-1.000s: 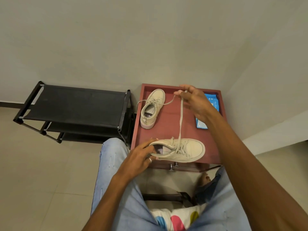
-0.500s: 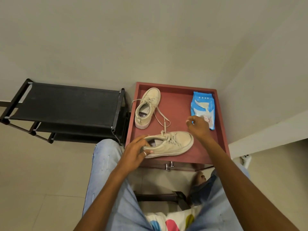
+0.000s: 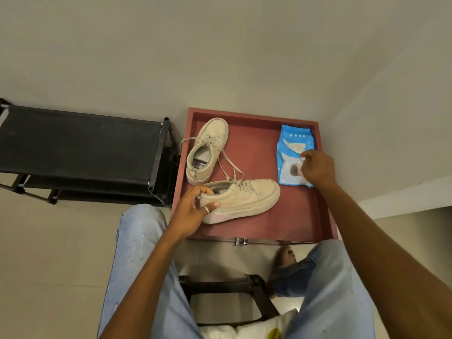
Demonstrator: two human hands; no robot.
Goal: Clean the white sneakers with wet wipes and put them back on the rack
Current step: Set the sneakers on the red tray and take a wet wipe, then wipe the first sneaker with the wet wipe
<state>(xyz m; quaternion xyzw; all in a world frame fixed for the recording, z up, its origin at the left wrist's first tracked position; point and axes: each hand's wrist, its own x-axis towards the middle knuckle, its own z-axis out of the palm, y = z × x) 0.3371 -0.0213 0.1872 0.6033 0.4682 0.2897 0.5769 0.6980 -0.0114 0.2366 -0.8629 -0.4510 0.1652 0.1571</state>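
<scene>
here, two white sneakers lie on one red tabletop (image 3: 256, 226). the near sneaker (image 3: 247, 199) lies across the front with its toe to the right. the left hand (image 3: 190, 211) grips its heel, thumb on the outer side and fingers curled over the collar. the far sneaker (image 3: 210, 145) rests just behind it, toe towards the wall, its loose laces trailing onto the near one. one blue wet wipes pack (image 3: 291, 143) lies flat at the right rear of the top. the right hand (image 3: 318, 168) rests on it with curled fingers at the opening; whether they pinch anything cannot be told. one black shoe rack (image 3: 78, 145) stands just left of the tabletop.
</scene>
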